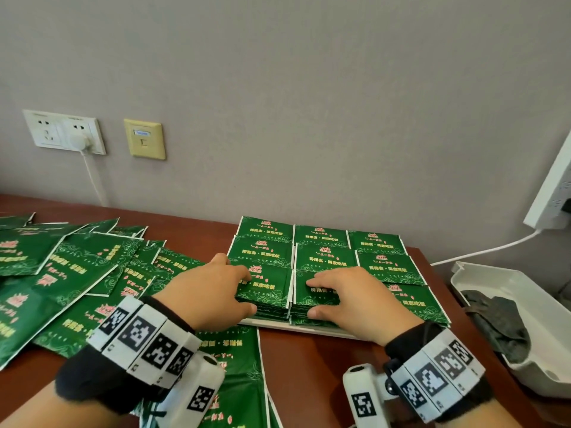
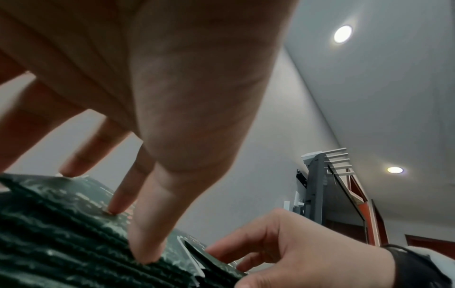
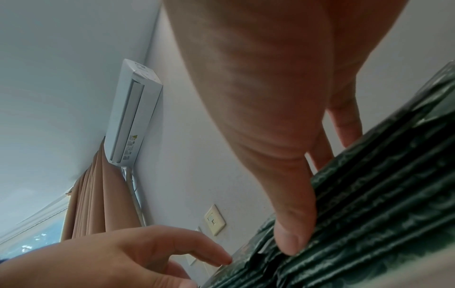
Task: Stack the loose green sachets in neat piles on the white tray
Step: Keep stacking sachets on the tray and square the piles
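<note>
Clearly the green sachets (image 1: 265, 284) are light, thin and slick, so a pile will slide or fan out unless it is taken by its edges. The left hand (image 1: 213, 291) grips the near-left pile on the white tray (image 1: 312, 329), fingers on top, thumb at the front edge; the right hand (image 1: 352, 299) grips the pile (image 1: 318, 299) just right of it the same way. Loose sachets (image 1: 71, 273) lie scattered left of the tray on the brown table (image 1: 312, 375). Behind the tray rises a grey wall (image 1: 309, 103) with sockets (image 1: 65, 132).
</note>
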Motion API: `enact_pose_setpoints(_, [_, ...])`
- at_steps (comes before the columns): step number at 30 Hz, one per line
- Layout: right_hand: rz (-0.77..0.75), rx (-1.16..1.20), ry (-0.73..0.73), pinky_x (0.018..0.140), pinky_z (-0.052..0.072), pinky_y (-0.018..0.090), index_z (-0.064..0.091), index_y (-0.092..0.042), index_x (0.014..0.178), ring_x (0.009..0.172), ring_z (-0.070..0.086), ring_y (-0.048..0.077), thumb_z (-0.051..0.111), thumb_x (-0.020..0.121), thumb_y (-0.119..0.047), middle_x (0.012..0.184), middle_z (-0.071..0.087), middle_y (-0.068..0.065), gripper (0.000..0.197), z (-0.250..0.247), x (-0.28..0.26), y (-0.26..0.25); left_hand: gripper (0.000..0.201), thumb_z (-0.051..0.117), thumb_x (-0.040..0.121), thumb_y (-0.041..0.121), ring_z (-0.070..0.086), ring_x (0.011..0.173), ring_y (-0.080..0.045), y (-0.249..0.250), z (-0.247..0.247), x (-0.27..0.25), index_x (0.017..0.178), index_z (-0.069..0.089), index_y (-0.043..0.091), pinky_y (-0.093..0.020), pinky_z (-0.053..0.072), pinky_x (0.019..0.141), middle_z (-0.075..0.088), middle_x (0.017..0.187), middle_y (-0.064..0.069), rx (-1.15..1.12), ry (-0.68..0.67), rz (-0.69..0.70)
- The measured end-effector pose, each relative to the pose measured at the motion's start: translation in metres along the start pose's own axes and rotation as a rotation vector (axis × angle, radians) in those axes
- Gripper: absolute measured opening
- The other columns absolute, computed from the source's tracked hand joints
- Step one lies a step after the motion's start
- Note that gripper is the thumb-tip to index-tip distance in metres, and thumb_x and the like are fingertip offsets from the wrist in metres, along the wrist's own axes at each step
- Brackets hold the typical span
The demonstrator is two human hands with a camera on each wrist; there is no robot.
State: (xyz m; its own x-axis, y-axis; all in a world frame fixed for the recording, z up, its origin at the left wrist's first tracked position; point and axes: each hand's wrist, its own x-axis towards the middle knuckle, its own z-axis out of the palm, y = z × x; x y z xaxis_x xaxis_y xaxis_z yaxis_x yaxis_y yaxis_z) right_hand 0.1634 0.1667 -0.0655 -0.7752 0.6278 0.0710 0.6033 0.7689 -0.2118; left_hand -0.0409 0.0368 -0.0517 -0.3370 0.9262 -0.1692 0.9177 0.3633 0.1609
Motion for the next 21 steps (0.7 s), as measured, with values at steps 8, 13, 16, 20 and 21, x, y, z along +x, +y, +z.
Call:
enact_pose_setpoints(8, [-0.013, 0.009, 0.01, 0.108, 0.042, 0.035, 0.06, -0.036, 0.135, 0.129, 0.046, 0.009, 0.079, 0.08, -0.05, 0.136, 0.055, -0.016, 0.06, 0.0028, 0.0029, 0.0035, 0.062, 0.054, 0.09, 0.062, 0.056, 0.122, -0.019, 0.0021, 0.0029, 0.0013, 0.147, 0.036, 0.044, -0.041, 0.052, 0.1, 0.035, 0.15, 0.004, 0.059, 0.024, -0.001])
enact_pose_setpoints(13, [-0.029, 0.021, 0.04, 0.11, 0.04, 0.035, 0.062, -0.036, 0.132, 0.128, 0.045, 0.009, 0.072, 0.085, -0.055, 0.134, 0.056, -0.016, 0.051, 0.0042, 0.0028, 0.0018, 0.05, 0.058, 0.093, 0.051, 0.059, 0.12, -0.021, -0.0003, 0.0006, 0.0032, 0.141, 0.047, 0.041, -0.042, 0.05, 0.102, 0.047, 0.144, 0.004, 0.07, 0.092, -0.013])
enact_pose_setpoints(16, [-0.03, 0.025, 0.048, 0.109, 0.04, 0.037, 0.064, -0.035, 0.129, 0.127, 0.046, 0.01, 0.072, 0.086, -0.051, 0.133, 0.058, -0.016, 0.046, 0.0046, 0.0025, 0.0026, 0.046, 0.06, 0.093, 0.047, 0.059, 0.119, -0.021, -0.0008, -0.0006, 0.0037, 0.138, 0.052, 0.039, -0.041, 0.051, 0.101, 0.053, 0.139, 0.004, 0.087, 0.117, -0.023])
enact_pose_setpoints(20, [-0.027, 0.04, 0.057, 0.107, 0.042, 0.037, 0.065, -0.035, 0.126, 0.124, 0.048, 0.009, 0.074, 0.085, -0.048, 0.128, 0.059, -0.016, 0.044, 0.0055, 0.0029, 0.0037, 0.046, 0.062, 0.093, 0.047, 0.059, 0.119, -0.02, -0.001, -0.0023, 0.0037, 0.136, 0.054, 0.036, -0.04, 0.052, 0.1, 0.055, 0.138, 0.004, 0.085, 0.113, -0.033])
enact_pose_setpoints(21, [-0.024, 0.05, 0.059, 0.106, 0.043, 0.037, 0.065, -0.035, 0.126, 0.123, 0.049, 0.009, 0.075, 0.084, -0.048, 0.127, 0.059, -0.016, 0.045, 0.0051, 0.0028, 0.0032, 0.047, 0.062, 0.092, 0.048, 0.059, 0.119, -0.019, -0.0005, -0.0033, 0.0028, 0.137, 0.053, 0.036, -0.04, 0.052, 0.1, 0.055, 0.138, 0.004, 0.085, 0.11, -0.03])
